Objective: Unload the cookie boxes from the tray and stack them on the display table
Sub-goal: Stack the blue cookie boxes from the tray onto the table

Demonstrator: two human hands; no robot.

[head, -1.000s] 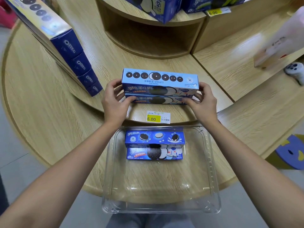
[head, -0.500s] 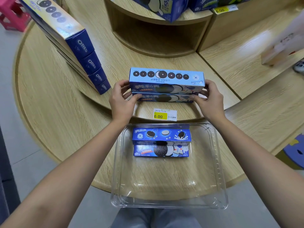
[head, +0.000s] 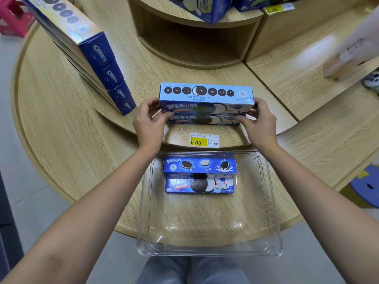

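**Two Boxes Left in Tray, Lying Crosswise Just Behind Both Hands**

Head view. A two-box stack was seen on the raised tier of the display table, just beyond a yellow price tag. It was held at its short ends. The left hand was curled round the left end, with the thumb laid across the front near the seam between the boxes. The right hand was curled round the right end in the same way. Neither hand was spread open. The stack appeared to rest on the tier, though contact underneath could not be confirmed.

The clear tray was set on the lower tier, on the near side of the price tag and between the forearms. Two cookie boxes were visible in its far part: a rear box, standing higher, and a front box touching it. Whether the rear one lay on the front one or just behind it could not be told. Their long axis ran left to right, parallel with the stack.

The coming move was judged to turn on this relation. The remaining pair lay straight back toward the body, centred between the hands, so neither hand was clearly nearer. The same grip at both ends would probably be called for. A leaning pile of dark blue boxes stood well apart to the left.
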